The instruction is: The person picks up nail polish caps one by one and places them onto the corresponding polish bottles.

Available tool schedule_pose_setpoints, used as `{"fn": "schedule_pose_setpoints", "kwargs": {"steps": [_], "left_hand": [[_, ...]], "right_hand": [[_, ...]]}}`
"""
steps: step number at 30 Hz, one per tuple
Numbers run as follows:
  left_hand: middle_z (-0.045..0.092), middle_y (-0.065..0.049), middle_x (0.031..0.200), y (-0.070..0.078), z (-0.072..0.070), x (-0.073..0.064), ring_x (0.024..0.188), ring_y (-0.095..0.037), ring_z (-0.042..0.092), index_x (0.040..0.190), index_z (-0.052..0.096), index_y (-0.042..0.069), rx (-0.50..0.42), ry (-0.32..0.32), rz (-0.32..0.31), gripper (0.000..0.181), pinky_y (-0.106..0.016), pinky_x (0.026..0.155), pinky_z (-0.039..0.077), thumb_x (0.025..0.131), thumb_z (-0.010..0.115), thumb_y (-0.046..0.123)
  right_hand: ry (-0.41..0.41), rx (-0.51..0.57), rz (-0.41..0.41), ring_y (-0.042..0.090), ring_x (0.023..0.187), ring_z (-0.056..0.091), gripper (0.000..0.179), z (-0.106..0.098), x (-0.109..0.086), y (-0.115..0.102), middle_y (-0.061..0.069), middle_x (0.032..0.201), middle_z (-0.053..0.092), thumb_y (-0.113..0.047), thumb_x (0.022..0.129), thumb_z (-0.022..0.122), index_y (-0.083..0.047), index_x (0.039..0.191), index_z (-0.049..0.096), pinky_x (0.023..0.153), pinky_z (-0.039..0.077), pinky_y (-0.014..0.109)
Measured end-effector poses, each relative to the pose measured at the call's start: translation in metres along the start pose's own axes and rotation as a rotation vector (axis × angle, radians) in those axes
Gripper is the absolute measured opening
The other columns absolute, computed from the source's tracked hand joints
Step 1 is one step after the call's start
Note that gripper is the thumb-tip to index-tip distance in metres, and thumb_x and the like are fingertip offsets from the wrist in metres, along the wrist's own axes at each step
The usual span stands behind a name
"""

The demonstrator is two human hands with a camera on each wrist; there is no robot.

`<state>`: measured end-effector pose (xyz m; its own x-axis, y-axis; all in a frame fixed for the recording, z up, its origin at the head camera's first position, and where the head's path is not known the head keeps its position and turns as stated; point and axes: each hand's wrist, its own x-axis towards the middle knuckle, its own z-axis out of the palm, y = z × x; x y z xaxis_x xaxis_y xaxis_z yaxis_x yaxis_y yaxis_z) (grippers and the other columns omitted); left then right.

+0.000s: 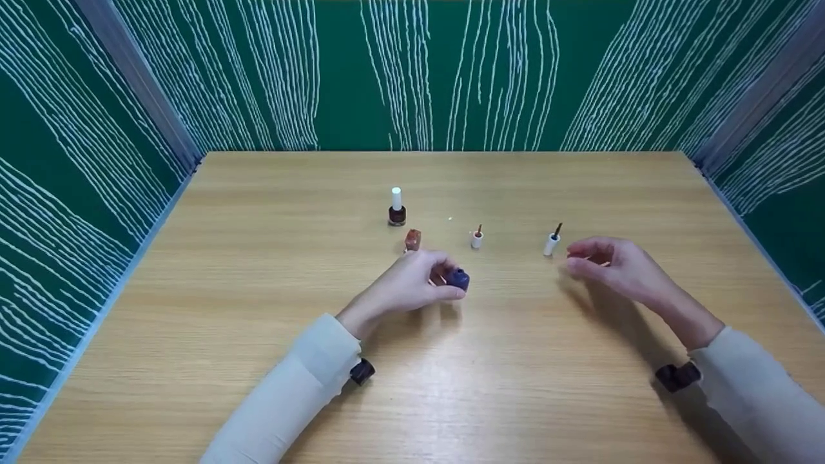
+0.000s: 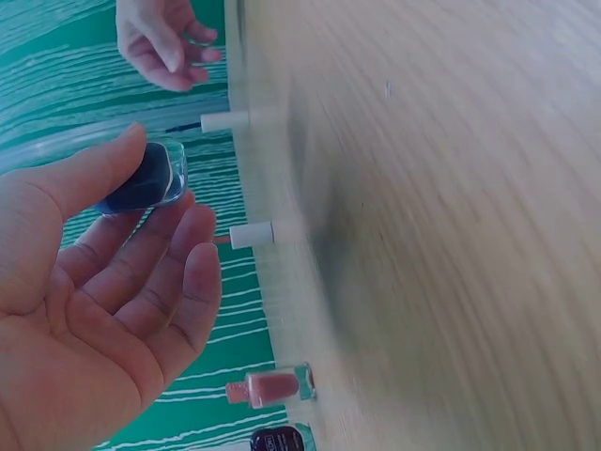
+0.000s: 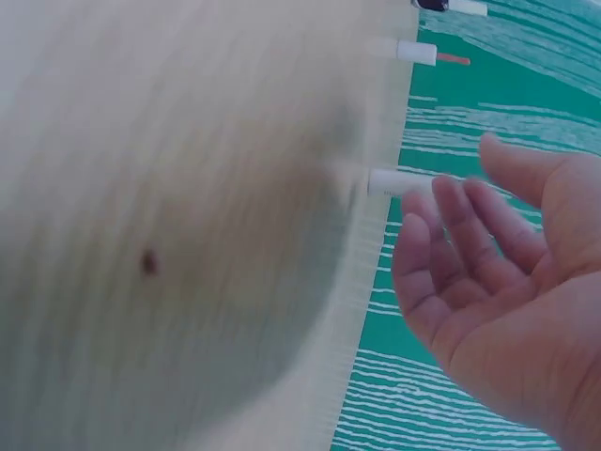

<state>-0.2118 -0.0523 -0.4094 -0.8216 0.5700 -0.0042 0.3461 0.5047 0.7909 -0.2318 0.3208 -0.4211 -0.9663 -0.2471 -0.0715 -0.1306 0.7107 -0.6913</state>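
Observation:
My left hand (image 1: 419, 280) pinches an uncapped dark blue nail polish bottle (image 1: 458, 279) between thumb and fingers, lifted off the table. In the left wrist view the same bottle (image 2: 150, 178) shows its clear glass base. My right hand (image 1: 615, 264) is just right of a white cap (image 1: 551, 245) that stands on the table, its dark brush pointing up. That hand's fingers are loosely bent with nothing between them. Another white cap (image 1: 477, 240) stands with a reddish brush upward. An uncapped orange-pink polish bottle (image 1: 413, 240) stands behind my left hand, which partly hides it in the head view.
A closed dark polish bottle (image 1: 397, 214) with a tall white cap stands farther back. Tiny white specks lie near the reddish-brush cap. Green walls with white lines (image 1: 348, 77) border the wooden table (image 1: 258, 206) at the back and sides.

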Motion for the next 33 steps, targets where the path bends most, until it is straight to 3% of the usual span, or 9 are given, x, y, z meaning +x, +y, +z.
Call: {"fn": "schedule_pose_setpoints", "kwargs": {"steps": [6, 10, 18, 24, 33], "left_hand": [[0.068, 0.003, 0.094, 0.0, 0.006, 0.003, 0.086, -0.01, 0.062, 0.109, 0.069, 0.007, 0.008, -0.003, 0.016, 0.028, -0.026, 0.079, 0.049, 0.089, 0.081, 0.023], [0.068, 0.003, 0.095, 0.001, 0.008, 0.006, 0.087, -0.01, 0.062, 0.11, 0.069, 0.007, 0.013, -0.017, 0.016, 0.028, -0.026, 0.08, 0.049, 0.09, 0.08, 0.023], [0.069, 0.002, 0.094, 0.003, 0.011, 0.008, 0.086, -0.009, 0.062, 0.11, 0.069, 0.005, 0.037, -0.014, 0.03, 0.029, -0.025, 0.079, 0.048, 0.09, 0.08, 0.022], [0.07, 0.003, 0.094, 0.002, 0.016, 0.008, 0.086, -0.008, 0.063, 0.107, 0.069, 0.007, 0.029, -0.032, 0.03, 0.026, -0.023, 0.08, 0.049, 0.089, 0.081, 0.02], [0.068, 0.005, 0.095, 0.0, 0.013, 0.007, 0.088, -0.008, 0.062, 0.107, 0.069, 0.009, 0.052, -0.038, 0.008, 0.025, -0.024, 0.082, 0.049, 0.089, 0.081, 0.021]], "right_hand": [[0.01, 0.056, 0.081, 0.031, 0.115, 0.054, 0.057, -0.004, 0.008, 0.005, 0.016, 0.131, 0.061, -0.042, 0.095, 0.071, -0.006, 0.138, 0.059, 0.079, 0.047, 0.012], [0.011, 0.089, 0.083, 0.034, 0.121, 0.053, 0.06, -0.002, 0.013, 0.007, 0.019, 0.137, 0.057, -0.04, 0.096, 0.071, -0.005, 0.141, 0.055, 0.08, 0.046, 0.009], [-0.053, 0.212, 0.134, 0.035, 0.123, 0.054, 0.062, 0.002, 0.028, 0.006, 0.021, 0.145, 0.051, -0.025, 0.096, 0.073, -0.004, 0.148, 0.047, 0.084, 0.053, 0.02], [-0.081, 0.173, 0.183, 0.035, 0.124, 0.053, 0.062, 0.005, 0.037, 0.004, 0.022, 0.142, 0.052, -0.024, 0.095, 0.075, -0.004, 0.147, 0.047, 0.083, 0.051, 0.018], [-0.069, 0.142, 0.122, 0.034, 0.119, 0.056, 0.057, 0.01, 0.045, 0.001, 0.022, 0.134, 0.059, -0.024, 0.094, 0.076, 0.0, 0.141, 0.054, 0.082, 0.051, 0.02]]}}
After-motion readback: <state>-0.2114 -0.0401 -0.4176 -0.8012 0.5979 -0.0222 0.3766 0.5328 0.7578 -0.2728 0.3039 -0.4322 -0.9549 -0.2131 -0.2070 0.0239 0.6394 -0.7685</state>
